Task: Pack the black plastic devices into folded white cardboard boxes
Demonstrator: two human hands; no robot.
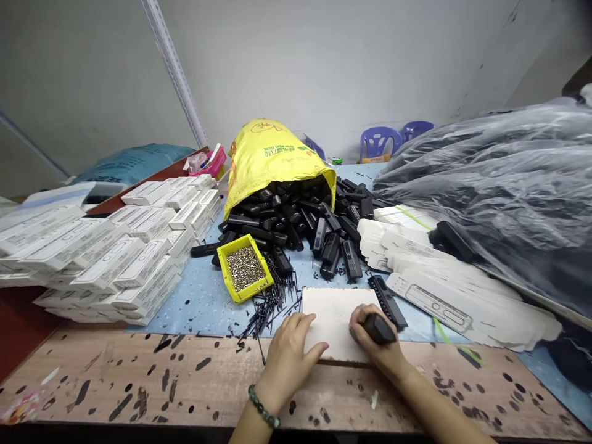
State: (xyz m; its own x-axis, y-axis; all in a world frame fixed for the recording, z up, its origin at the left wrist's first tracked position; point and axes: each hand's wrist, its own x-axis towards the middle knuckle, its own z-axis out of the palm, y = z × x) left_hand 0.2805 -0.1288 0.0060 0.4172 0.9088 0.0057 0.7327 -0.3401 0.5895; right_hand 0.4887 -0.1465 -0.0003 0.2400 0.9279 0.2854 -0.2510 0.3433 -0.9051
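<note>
A white board (333, 311) lies in front of me near the table's front edge. My left hand (292, 351) is open at the board's left side, thumb and fingers apart, with a beaded bracelet at the wrist. My right hand (377, 345) is closed around a black rounded handle (379, 328) over the board's right part; whatever is under that hand is hidden. Right of the board rests a slotted black plastic piece (387, 301). A yellow tray (230, 288) holds many small brassy metal bits, too small to name. Thin black sticks (268, 308) lie scattered beside it.
A yellow sack (277, 151) spills black plastic pieces (296, 213) across the blue sheet. White printed boxes (148, 246) are stacked at left. Flat white printed cards (453, 296) fan out at right, beside grey plastic wrapping (499, 185). Purple chairs (380, 142) stand behind.
</note>
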